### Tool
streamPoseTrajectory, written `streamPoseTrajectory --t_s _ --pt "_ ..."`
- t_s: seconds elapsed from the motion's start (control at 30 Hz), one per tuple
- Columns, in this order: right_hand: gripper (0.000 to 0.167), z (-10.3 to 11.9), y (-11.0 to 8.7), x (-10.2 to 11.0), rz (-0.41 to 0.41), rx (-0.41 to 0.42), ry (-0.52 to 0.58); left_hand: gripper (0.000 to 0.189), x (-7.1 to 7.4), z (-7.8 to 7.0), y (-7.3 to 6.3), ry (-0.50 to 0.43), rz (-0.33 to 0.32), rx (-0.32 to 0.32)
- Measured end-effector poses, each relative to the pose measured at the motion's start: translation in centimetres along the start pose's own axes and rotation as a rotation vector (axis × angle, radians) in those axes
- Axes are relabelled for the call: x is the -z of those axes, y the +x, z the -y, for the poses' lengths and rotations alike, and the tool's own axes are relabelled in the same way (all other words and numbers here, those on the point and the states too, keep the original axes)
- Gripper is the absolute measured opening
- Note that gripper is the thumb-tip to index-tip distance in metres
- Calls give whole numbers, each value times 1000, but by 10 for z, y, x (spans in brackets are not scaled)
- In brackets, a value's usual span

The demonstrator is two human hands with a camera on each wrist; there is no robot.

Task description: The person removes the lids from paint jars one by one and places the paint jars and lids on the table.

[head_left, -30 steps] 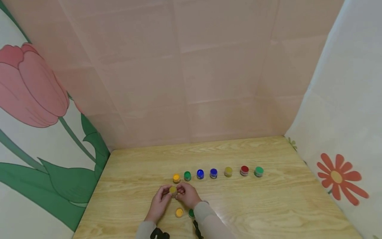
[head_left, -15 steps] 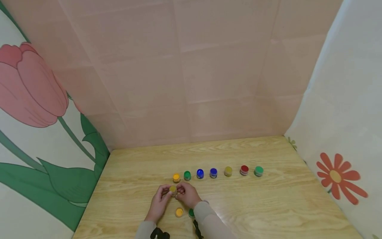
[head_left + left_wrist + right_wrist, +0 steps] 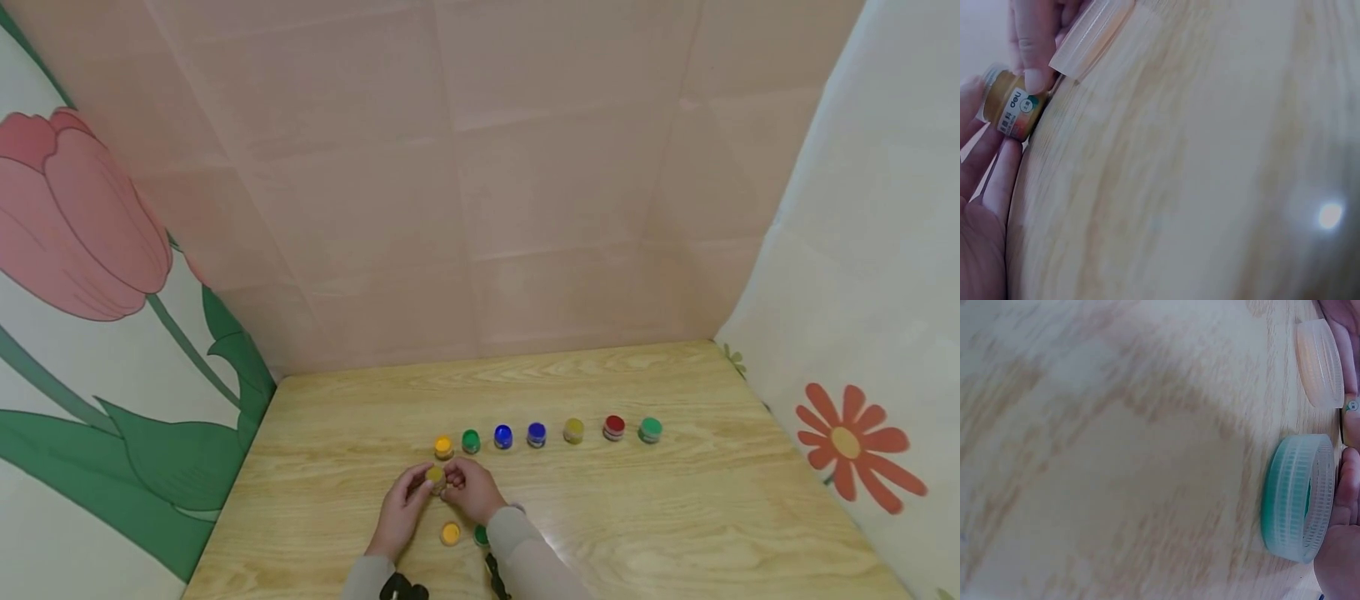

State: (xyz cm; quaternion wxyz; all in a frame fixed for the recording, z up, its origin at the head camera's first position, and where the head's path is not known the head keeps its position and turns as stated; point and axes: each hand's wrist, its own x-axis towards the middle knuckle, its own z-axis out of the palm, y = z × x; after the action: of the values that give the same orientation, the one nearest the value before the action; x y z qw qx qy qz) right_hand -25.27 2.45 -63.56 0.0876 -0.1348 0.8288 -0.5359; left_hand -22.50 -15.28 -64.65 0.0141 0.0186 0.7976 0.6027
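Both hands hold a small paint jar (image 3: 435,477) with a yellow-ochre top, close over the table. In the left wrist view the paint jar (image 3: 1019,106) lies tilted, its "deli" label showing and a clear lid at its left end. My left hand (image 3: 398,512) grips it from the left, thumb in front. From the right, my right hand (image 3: 474,492) pinches it near its base, fingers curled. On the near side lie an orange lid (image 3: 450,533) and a green lid (image 3: 482,535), the latter partly behind the right sleeve. Their clear ridged rims show in the right wrist view.
Beyond the hands a row of paint jars crosses the table (image 3: 337,433): orange (image 3: 443,447), green (image 3: 471,441), two blue ones (image 3: 503,437), ochre (image 3: 573,431), red (image 3: 614,428) and green (image 3: 650,430). Printed cloths hang at the back and both sides.
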Motion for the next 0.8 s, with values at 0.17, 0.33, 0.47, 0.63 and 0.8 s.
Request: streamPoseTrajectory --t_s 0.17,0.33,0.47,0.63,0.8 --pt "23 0 0 0 0 7 8 35 -2 0 0 -16 -18 5" --pt "23 1 -1 1 4 10 14 34 -4 2 0 -21 -42 -13" --pt "24 2 -2 2 7 -4 9 37 -6 2 0 -30 -48 -16" --pt "26 3 0 2 2 -2 -6 38 -5 -1 -1 -40 -78 -4" --pt "26 1 -1 0 -7 5 -16 28 -3 -8 -2 2 -110 -82"
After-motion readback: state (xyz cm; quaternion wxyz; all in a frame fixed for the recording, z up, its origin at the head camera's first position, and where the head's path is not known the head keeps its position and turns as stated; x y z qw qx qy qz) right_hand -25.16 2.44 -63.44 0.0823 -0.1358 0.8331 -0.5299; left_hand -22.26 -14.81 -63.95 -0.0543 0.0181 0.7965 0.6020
